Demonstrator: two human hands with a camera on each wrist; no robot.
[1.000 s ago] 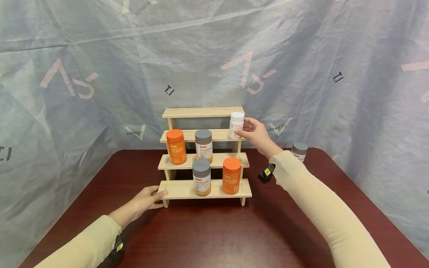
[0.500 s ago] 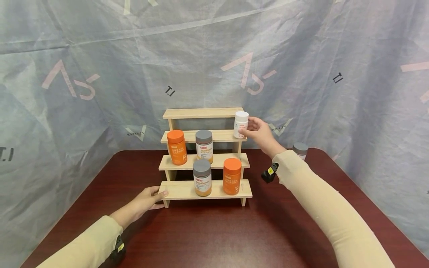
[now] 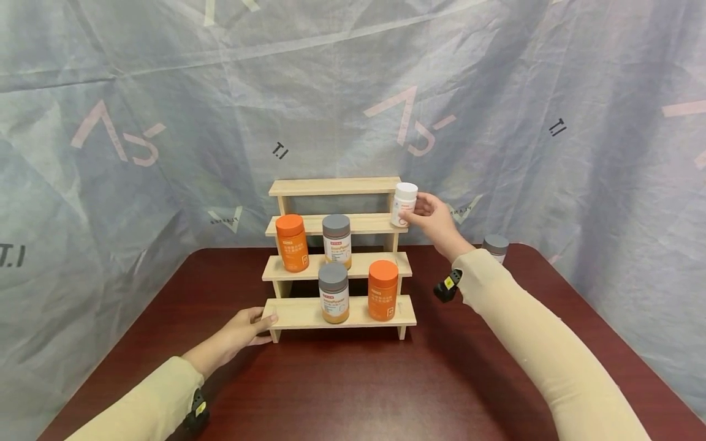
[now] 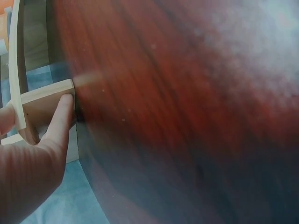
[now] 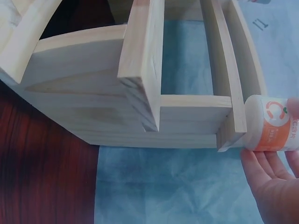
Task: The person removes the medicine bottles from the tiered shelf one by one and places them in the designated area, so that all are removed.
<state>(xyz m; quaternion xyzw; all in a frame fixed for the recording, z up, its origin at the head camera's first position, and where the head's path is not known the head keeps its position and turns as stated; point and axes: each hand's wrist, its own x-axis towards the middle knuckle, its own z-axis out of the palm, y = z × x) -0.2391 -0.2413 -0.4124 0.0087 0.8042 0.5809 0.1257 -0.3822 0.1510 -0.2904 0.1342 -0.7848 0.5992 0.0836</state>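
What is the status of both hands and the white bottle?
Left fingers gripping bottom shelf. Right fingers holding white bottle at right end, second-highest shelf. Nothing visibly blocking it.

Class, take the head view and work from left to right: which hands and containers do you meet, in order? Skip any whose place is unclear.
Left hand → upper orange jar → lower orange jar → white bottle → right hand → far-right grey-lidded jar.

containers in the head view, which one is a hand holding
The small white bottle, in the right hand; the three grey-lidded jars and two orange jars stand unheld.
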